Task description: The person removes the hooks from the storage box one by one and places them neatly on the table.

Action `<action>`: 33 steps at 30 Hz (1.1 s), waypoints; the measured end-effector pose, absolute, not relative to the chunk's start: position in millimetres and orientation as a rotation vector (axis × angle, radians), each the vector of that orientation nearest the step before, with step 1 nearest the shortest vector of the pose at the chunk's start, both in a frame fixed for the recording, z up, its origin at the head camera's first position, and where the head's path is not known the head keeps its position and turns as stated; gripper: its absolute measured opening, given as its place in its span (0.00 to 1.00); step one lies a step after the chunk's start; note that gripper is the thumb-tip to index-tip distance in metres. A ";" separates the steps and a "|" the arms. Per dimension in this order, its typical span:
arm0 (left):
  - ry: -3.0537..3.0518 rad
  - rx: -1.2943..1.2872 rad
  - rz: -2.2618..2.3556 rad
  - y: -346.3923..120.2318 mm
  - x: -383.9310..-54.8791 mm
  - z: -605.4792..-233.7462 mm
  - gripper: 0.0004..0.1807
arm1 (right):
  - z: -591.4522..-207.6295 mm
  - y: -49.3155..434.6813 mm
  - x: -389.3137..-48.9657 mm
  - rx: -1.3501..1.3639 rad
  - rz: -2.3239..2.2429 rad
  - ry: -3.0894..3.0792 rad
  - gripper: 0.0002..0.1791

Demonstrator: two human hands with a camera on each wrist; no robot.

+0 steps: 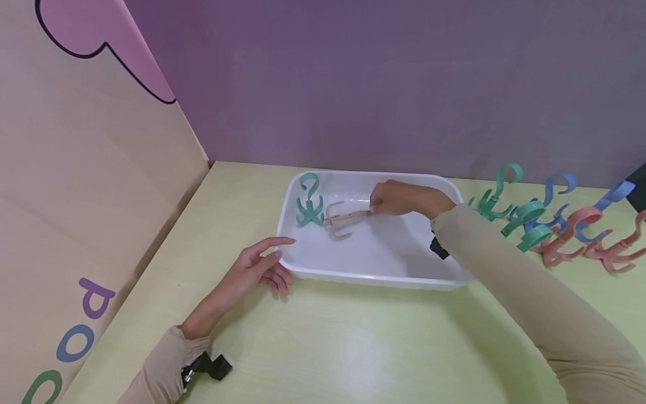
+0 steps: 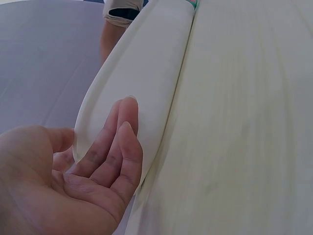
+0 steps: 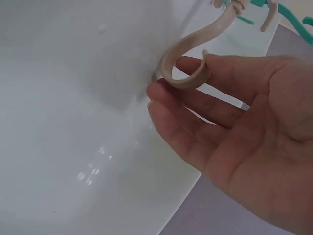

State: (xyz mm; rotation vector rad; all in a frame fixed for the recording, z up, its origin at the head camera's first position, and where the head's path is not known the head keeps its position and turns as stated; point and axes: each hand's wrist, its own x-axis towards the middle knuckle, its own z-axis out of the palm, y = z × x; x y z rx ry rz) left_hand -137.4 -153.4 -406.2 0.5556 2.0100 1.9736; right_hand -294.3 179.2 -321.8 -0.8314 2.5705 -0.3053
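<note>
A beige multi-prong hook [image 1: 348, 217] lies slanting in the white tray [image 1: 373, 279], its prongs toward the left. My right hand [image 1: 396, 197] holds it by the curved end; in the right wrist view the fingers and thumb are around the beige curl [image 3: 183, 73]. To the left of it in the tray is a green hook [image 1: 309, 207] of the same shape. My left hand [image 1: 257, 269] is at the tray's front left corner, fingers extended and slightly bent, index finger over the rim. The left wrist view shows its fingers [image 2: 124, 147] against or close beside the tray's side.
Right of the tray several more hooks stand or lie on the table [image 1: 323, 342]: green [image 1: 497, 193], blue [image 1: 555, 193] and pink [image 1: 570, 235] ones. A purple panel [image 1: 383, 84] rises behind the tray, and a light panel with letters [image 1: 91, 185] borders the left.
</note>
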 end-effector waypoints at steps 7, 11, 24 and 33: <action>2.024 0.551 1.961 -154.5 -137.2 -406.0 0.22 | -317.0 184.5 -288.7 -0.800 -0.274 2.535 0.11; 2.027 0.545 1.958 -154.8 -136.6 -405.3 0.22 | -314.1 186.6 -283.3 -0.798 -0.301 2.530 0.10; 2.026 0.554 1.966 -155.1 -138.1 -405.2 0.21 | -297.7 192.9 -257.2 -0.917 -0.389 2.654 0.08; 2.015 0.566 1.974 -155.7 -138.8 -406.6 0.19 | -296.8 191.8 -240.5 -0.940 -0.469 2.752 0.04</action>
